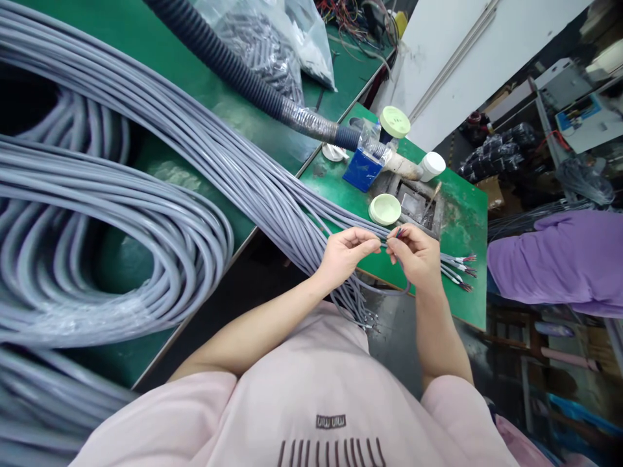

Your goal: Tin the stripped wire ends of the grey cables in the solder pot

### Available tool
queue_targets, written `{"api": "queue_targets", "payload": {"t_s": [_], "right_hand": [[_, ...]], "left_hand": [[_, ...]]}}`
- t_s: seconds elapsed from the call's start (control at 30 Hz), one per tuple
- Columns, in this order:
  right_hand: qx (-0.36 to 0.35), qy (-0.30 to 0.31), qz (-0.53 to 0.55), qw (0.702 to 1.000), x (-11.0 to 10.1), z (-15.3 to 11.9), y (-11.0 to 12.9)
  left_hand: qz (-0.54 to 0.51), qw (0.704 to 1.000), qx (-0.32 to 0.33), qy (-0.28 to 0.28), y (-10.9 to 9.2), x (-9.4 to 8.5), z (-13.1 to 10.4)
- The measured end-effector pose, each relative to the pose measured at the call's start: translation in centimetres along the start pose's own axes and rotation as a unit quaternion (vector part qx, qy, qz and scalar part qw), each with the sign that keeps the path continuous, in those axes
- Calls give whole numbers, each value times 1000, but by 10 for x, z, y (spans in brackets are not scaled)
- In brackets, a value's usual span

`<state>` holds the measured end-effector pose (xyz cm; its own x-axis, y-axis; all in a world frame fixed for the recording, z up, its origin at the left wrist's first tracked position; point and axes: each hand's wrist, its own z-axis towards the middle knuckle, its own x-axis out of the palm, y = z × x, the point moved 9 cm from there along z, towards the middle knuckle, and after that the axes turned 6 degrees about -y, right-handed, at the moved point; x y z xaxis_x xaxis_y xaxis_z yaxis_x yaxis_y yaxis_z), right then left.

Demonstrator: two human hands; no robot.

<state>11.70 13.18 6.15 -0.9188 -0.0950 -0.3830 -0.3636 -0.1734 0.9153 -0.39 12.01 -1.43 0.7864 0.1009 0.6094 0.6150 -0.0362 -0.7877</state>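
Observation:
In the head view my left hand (pixel 351 254) and my right hand (pixel 413 253) meet over the near edge of the small green table. Thumb and fingers of each are pinched together. Between them are thin dark wire ends (pixel 399 232) at the tip of a grey cable (pixel 389 292), which loops down below my right hand. The exact grip is partly hidden by my fingers. A long bundle of grey cables (pixel 253 175) runs beside my left hand. Stripped cable ends (pixel 464 266) with reddish-brown wires lie to the right of my right hand.
A pale green bowl (pixel 385 209) stands just beyond my hands, near a metal solder pot (pixel 413 200). A black hose (pixel 219 61), blue box (pixel 363 170) and white jar (pixel 432 167) are behind. Coiled cables (pixel 189 259) fill the left bench. A person in purple (pixel 559 263) is at right.

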Motion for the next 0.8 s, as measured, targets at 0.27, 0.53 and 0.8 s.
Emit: {"api": "queue_targets", "payload": {"t_s": [0.27,0.53,0.8], "right_hand": [[23,27,-36,999,2,5,-9],[-1,-11,-158,987,-21,36,-13],[-18,51,-333,941,-24,92,-42]], "left_hand": [[-5,1000,-5,-4,10,-2,3],[235,962,134,32,-15,-6,6],[563,743,362,24,-44,-16,14]]}}
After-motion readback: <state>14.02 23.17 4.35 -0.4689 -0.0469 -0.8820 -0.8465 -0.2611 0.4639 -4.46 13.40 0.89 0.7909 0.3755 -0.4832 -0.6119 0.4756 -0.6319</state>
